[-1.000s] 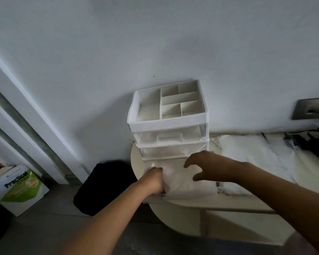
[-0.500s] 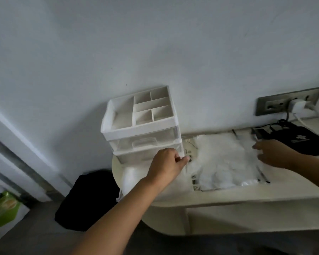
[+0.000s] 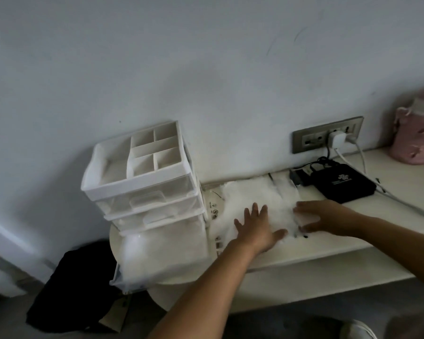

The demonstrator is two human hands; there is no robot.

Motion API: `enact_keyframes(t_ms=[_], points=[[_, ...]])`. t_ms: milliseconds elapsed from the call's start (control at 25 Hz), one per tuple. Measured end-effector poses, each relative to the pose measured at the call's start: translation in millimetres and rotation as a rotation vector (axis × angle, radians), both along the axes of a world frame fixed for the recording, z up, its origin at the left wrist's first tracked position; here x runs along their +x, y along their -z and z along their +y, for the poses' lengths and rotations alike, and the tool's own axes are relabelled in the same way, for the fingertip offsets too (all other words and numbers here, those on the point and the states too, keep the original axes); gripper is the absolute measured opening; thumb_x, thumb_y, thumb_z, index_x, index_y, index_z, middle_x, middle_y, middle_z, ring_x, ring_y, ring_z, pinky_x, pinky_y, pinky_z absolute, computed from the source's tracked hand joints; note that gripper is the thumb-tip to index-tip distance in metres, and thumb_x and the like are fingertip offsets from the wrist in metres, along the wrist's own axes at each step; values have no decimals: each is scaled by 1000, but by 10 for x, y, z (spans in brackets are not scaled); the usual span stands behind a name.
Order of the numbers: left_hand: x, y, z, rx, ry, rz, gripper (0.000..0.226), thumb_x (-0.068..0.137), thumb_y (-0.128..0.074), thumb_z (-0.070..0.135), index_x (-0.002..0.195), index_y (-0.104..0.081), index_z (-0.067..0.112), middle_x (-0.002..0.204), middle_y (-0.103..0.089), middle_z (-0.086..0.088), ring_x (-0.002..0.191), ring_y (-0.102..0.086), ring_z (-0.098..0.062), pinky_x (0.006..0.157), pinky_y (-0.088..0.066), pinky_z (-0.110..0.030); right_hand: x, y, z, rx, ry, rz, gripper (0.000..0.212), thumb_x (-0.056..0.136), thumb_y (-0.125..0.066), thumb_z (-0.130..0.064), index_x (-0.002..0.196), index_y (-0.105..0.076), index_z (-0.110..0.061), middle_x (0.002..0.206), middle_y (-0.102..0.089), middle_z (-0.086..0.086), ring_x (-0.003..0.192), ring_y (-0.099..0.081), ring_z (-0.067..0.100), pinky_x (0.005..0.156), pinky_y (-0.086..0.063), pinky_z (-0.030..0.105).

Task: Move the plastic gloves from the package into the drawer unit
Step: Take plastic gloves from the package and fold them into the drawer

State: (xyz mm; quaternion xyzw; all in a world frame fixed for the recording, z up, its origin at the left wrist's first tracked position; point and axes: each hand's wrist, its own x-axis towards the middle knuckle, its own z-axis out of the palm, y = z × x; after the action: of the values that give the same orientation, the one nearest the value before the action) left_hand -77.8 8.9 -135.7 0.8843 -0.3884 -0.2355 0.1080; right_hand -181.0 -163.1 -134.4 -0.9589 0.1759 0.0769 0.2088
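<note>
Drawer (image 3: 162, 255), lowest of the white drawer unit (image 3: 142, 189), pulled out past the rounded end of the pale desk (image 3: 328, 245); whitish filmy plastic fills it, too blurred to make out further.

Left hand (image 3: 257, 231): palm down, fingers spread and straight, lying flat on the near part of the package (image 3: 252, 196), just right of the drawer unit.

Right hand (image 3: 326, 217): at the package's right edge, fingers pointing left, thumb set apart below them, white plastic showing between. Whether it pinches that plastic cannot be told.

Package: flat clear bag with black printed marks along its left margin, lying on the desk between the drawer unit and a black box (image 3: 343, 184). Plastic gloves (image 3: 245, 192) show inside as a crumpled white mass, under and beyond both hands.

Drawer unit, upper part: two clear drawers closed, an open divided tray on top.

Black bag (image 3: 69, 287): on the floor, below and left of the desk end.

Wall socket (image 3: 304, 143): grey plate behind the black box, with a white charger (image 3: 337, 139) plugged in.

Pink pouch (image 3: 416, 138): far right, on the desk against the wall.
</note>
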Motion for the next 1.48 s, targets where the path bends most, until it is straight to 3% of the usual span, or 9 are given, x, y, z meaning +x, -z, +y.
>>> enact_keyframes(t_ms=[120, 200, 320, 600, 760, 880, 1080, 1280, 1480], points=[[-71, 84, -28, 21, -12, -30, 117, 61, -12, 87, 153, 2, 16, 160, 13, -10, 146, 12, -31, 112, 7, -59, -18, 6, 48, -3, 39, -92, 51, 83, -69, -35, 130, -57, -20, 134, -56, -1, 120, -52, 14, 102, -38, 24], [-93, 142, -29, -3, -5, -62, 134, 40, 1, 86, 153, 4, 15, 159, 14, -11, 146, 13, -30, 112, 9, -59, 13, 24, 128, -134, 16, -120, 28, 89, -62, -29, 116, -68, -20, 119, -66, -3, 108, -60, 12, 93, -43, 22], [-92, 192, -24, -39, -2, -86, 133, 41, 0, 87, 153, 4, 15, 159, 14, -10, 146, 15, -27, 112, 10, -59, 88, 91, 187, -254, 24, -168, 23, 94, -50, -21, 98, -72, -17, 104, -67, -3, 94, -61, 13, 80, -45, 23], [-115, 358, 13, -132, -63, -134, 119, 53, 9, 83, 152, 7, 17, 160, 14, -5, 146, 17, -19, 111, 18, -50, 180, 155, 152, -41, 171, -281, 12, 95, -47, -9, 92, -58, -12, 95, -59, 5, 81, -54, 17, 61, -36, 20], [-133, 410, 30, -157, -88, -169, 113, 58, 17, 78, 152, 7, 16, 160, 12, -4, 146, 15, -18, 112, 19, -48, 124, 73, 143, 190, 162, -229, 19, 85, -66, -13, 101, -56, -19, 87, -63, 3, 73, -58, 14, 62, -45, 21], [-122, 427, 24, -148, -81, -193, 117, 54, 23, 77, 152, 7, 15, 160, 12, -5, 147, 15, -19, 112, 17, -49, 163, 61, 160, 48, 116, -208, 25, 86, -64, -11, 110, -67, -17, 97, -67, -2, 81, -60, 9, 62, -40, 8], [-125, 439, 27, -187, -96, -176, 112, 59, 17, 76, 152, 5, 16, 160, 11, -4, 147, 14, -19, 112, 17, -48, 234, -91, 179, 5, 185, -250, 17, 88, -63, -11, 102, -72, -11, 105, -71, 1, 87, -62, 5, 80, -41, 13], [-127, 400, 44, -191, -98, -173, 117, 54, 17, 75, 153, -2, 15, 161, 5, -7, 148, 8, -21, 114, 12, -51, 148, -668, 19, -143, 228, -501, 15, 91, -59, -13, 99, -71, -11, 98, -70, 3, 76, -55, 8, 75, -40, 19], [-78, 271, -21, -156, -130, -47, 126, 50, 6, 85, 153, -8, 14, 161, 0, -9, 148, 3, -23, 114, 9, -53, 35, -966, -157, 114, 377, -797, 14, 91, -59, -16, 81, -62, -25, 75, -64, 0, 63, -61, 10, 59, -45, 21]])
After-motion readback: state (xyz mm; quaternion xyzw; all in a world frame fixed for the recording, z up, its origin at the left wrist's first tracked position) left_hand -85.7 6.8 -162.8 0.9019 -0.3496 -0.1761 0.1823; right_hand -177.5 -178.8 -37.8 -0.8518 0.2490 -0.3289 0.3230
